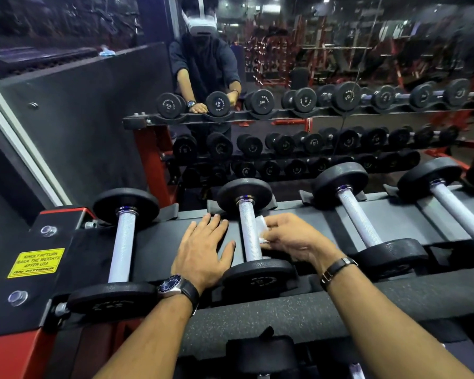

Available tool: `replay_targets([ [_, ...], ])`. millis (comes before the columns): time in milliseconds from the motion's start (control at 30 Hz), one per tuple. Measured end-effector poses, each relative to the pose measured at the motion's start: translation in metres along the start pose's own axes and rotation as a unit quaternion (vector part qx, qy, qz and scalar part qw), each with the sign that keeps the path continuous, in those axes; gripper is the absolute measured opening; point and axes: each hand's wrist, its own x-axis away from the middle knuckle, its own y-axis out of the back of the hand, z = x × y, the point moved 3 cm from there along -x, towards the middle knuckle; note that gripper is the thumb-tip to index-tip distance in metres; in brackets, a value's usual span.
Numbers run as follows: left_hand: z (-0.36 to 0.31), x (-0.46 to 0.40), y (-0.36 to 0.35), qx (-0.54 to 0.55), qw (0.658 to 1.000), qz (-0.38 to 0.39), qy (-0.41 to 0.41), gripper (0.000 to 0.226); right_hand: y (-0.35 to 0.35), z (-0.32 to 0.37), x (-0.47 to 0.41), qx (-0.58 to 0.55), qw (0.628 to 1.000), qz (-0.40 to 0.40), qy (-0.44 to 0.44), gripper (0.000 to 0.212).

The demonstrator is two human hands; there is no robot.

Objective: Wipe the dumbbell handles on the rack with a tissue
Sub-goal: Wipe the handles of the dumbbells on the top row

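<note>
Tissue [260, 228] sits pinched in the right hand [290, 239], pressed against the right side of the second handle [249, 233] from the left on the rack [298, 214]. That grip is closed on the tissue, fingers curled, likely to rub along the knurled steel. Left hand [203, 247] lies flat and open on the rack tray just beside the handle, probably bracing the body. Neighbouring handle [122, 246] at left and two more at right lie apart in their own cradles. Most of the tissue is hidden under fingers; its size is unclear. Mirror [340, 64] behind doubles the scene. Yellow sticker [35, 263] text is only partly readable.
</note>
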Motion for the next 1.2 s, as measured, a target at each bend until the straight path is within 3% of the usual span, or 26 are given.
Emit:
replay_targets([
  [167, 0.001, -0.001, -0.001, -0.004, 1.000, 0.002, 0.000, 0.067, -0.011, 0.015, -0.013, 0.014, 0.998, -0.060, 0.028, 0.026],
  [433, 0.000, 0.000, 0.000, 0.005, 1.000, -0.006, 0.004, 0.067, 0.005, 0.005, 0.004, 0.043, 0.998, 0.028, -0.025, 0.035],
  [633, 0.000, 0.000, 0.001, 0.008, 1.000, -0.002, 0.005, 0.068, -0.009, 0.016, -0.011, 0.020, 0.999, -0.046, 0.014, 0.027],
  [900, -0.001, 0.000, 0.001, 0.004, 1.000, 0.001, 0.006, 0.069, 0.006, -0.012, 0.008, 0.114, 0.987, 0.087, -0.076, 0.042],
  [1100, -0.001, 0.000, 0.000, 0.003, 1.000, 0.002, 0.003, 0.069, 0.014, 0.004, 0.003, 0.007, 1.000, -0.003, -0.004, 0.030],
  [1200, 0.000, -0.001, 0.001, 0.003, 1.000, 0.003, 0.006, 0.068, 0.001, 0.009, -0.004, 0.021, 1.000, -0.019, -0.002, 0.033],
])
